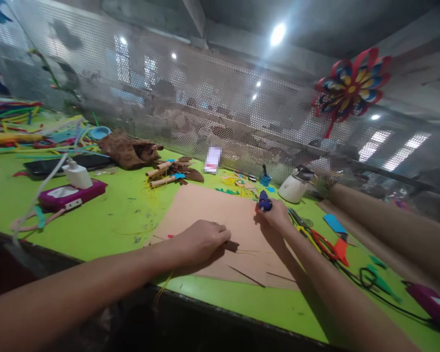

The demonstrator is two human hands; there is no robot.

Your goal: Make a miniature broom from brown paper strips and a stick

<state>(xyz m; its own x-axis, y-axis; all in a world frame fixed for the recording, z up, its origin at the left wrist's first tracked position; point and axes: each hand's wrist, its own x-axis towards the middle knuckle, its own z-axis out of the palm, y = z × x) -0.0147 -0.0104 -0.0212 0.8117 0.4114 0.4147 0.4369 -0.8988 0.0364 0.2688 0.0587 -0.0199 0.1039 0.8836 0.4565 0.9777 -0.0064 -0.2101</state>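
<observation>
My left hand [203, 242] is closed over a sheet of tan paper [201, 205]. Its fingers grip a small brown rolled piece [231, 246], whose far end sticks out to the right. Yellow thread [165, 288] trails below that wrist, over the table edge. At the paper's right edge, my right hand [276, 214] is wrapped round a dark blue glue gun [265, 201] with a bit of orange at its front. Thin dark strips [246, 276] lie on the paper's near part, and a small red piece [170, 236] is beside my left hand.
Brown bundles [168, 173] with blue bits lie beyond the paper. Left are a purple power strip [71, 194] with a white plug and colourful pipe cleaners [14, 115]. Right are scissors [300, 220], a black cord [385, 298], a white pot [295, 186] and a brown roll [392, 227].
</observation>
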